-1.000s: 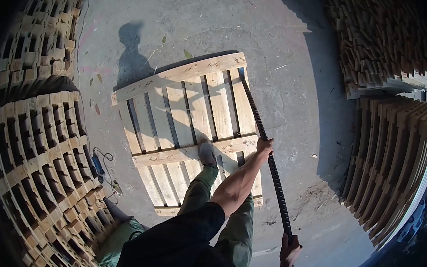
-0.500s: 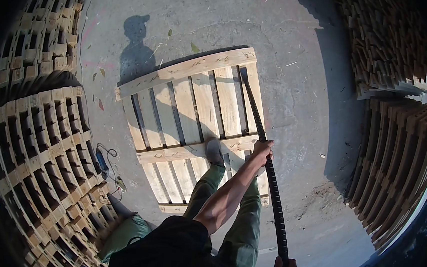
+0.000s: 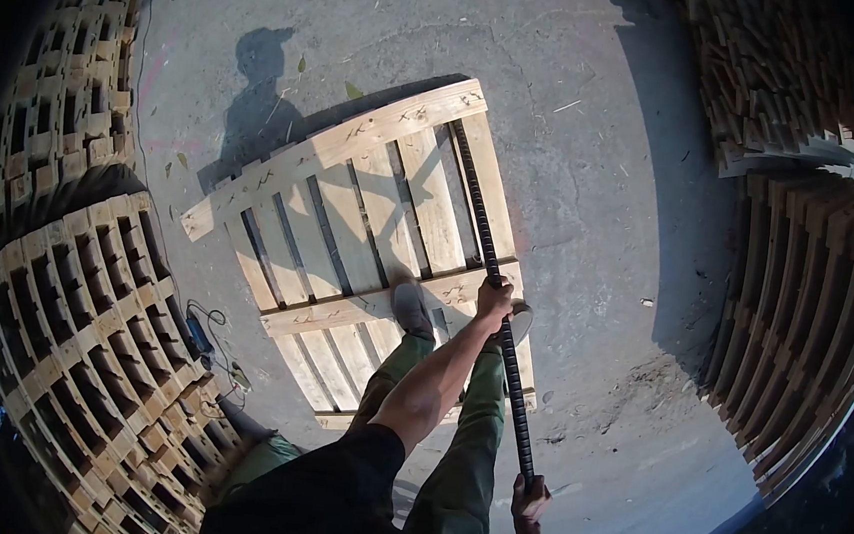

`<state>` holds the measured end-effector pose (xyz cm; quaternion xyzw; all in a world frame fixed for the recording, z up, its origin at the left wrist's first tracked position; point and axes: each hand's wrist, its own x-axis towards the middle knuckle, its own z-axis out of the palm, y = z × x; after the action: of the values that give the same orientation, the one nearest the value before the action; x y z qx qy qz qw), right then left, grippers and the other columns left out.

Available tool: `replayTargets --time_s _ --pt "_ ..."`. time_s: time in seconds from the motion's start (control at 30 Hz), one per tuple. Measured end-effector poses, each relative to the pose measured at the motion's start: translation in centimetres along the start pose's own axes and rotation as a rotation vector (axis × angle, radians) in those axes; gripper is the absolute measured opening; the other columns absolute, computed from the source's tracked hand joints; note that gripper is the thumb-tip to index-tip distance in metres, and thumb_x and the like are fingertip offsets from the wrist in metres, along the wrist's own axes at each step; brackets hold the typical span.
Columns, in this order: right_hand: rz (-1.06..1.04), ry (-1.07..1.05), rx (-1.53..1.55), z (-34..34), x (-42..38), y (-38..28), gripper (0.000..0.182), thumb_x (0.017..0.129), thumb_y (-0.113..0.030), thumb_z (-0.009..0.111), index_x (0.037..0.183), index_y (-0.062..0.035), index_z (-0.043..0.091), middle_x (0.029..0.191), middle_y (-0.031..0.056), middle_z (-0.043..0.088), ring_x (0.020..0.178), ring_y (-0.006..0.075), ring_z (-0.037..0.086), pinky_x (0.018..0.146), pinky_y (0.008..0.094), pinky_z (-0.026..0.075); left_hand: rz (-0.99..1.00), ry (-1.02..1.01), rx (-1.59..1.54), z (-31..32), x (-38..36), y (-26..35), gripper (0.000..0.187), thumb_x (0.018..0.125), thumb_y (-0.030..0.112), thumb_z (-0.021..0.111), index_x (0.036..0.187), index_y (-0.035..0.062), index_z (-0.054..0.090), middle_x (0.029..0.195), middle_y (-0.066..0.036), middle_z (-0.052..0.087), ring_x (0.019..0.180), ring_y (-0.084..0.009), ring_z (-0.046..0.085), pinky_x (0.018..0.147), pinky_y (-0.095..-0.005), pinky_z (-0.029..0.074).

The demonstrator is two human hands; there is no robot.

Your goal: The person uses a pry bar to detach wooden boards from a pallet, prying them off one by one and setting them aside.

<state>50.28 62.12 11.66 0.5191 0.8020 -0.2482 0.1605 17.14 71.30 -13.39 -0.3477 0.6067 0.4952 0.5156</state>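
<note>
A long black ribbed pry bar (image 3: pixel 477 199) slants across a wooden pallet (image 3: pixel 313 315). Wrapped round its middle is my left hand (image 3: pixel 493 303), above the pallet's middle crosspiece. My right hand (image 3: pixel 530 498) grips the near end of the bar, beyond the pallet's lower right corner. The bar's far tip is hidden at the far crosspiece (image 3: pixel 357 139), between two slats. That crosspiece sits askew, its left end raised or pulled away from the slats. My left shoe (image 3: pixel 410 308) is on the middle crosspiece; my right shoe (image 3: pixel 520 321) shows just right of the bar.
Stacked pallets (image 3: pixel 83 310) rise along the left side, with a cable and a blue tool (image 3: pixel 199 333) on the concrete (image 3: pixel 592 210) beside them. On the right stand a pile of loose boards (image 3: pixel 782 84) and another pallet stack (image 3: pixel 806 297). A green bag (image 3: pixel 267 455) lies lower left.
The far crosspiece has shifted at its left end, away from the slats. Both hands and the bar have moved left in view, and the right hand has come up; the bar's tip has gone out of sight.
</note>
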Motion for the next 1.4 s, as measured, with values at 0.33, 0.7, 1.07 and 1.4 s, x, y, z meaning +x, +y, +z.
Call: replayTargets --time_s 0.33,0.7,1.07,1.4 --pt "0.020 0.075 -0.023 -3.3 8.5 11.5 0.037 0.079 -0.035 0.065 0.067 -0.0069 0.046 0.053 0.0139 0.049 0.047 0.0350 0.050 0.044 0.0424 0.040 0.164 0.113 -0.091 8.3 3.2 -4.1 0.022 0.080 0.001 0.053 0.101 0.0035 0.046 0.070 -0.008 0.051 0.038 -0.0158 0.044 0.031 -0.0293 0.037" --pt "0.033 -0.071 0.047 11.6 7.2 16.3 0.039 0.082 -0.038 0.062 0.071 -0.0046 0.045 0.055 0.0169 0.049 0.052 0.0403 0.049 0.047 0.0487 0.037 0.145 -0.001 -0.097 4.6 6.6 -7.5 0.027 0.082 0.002 0.055 0.105 0.0134 0.046 0.062 -0.001 0.043 0.039 -0.0102 0.035 0.034 -0.0270 0.033" --pt "0.251 -0.516 0.342 15.0 8.3 15.5 0.038 0.084 -0.037 0.060 0.077 -0.0024 0.048 0.064 0.0210 0.059 0.066 0.0450 0.057 0.058 0.0508 0.041 0.175 -0.044 -0.100 1.5 9.8 -11.7 0.027 0.082 -0.001 0.051 0.107 0.0094 0.046 0.062 -0.004 0.046 0.037 -0.0117 0.040 0.031 -0.0286 0.033" --pt "0.288 -0.456 0.224 13.6 6.7 13.9 0.036 0.084 -0.036 0.061 0.076 -0.0023 0.049 0.064 0.0241 0.058 0.066 0.0452 0.057 0.056 0.0496 0.042 0.208 0.054 -0.015 1.8 9.0 -11.4 0.026 0.082 0.002 0.056 0.105 0.0096 0.045 0.057 -0.001 0.042 0.036 -0.0104 0.037 0.030 -0.0270 0.032"
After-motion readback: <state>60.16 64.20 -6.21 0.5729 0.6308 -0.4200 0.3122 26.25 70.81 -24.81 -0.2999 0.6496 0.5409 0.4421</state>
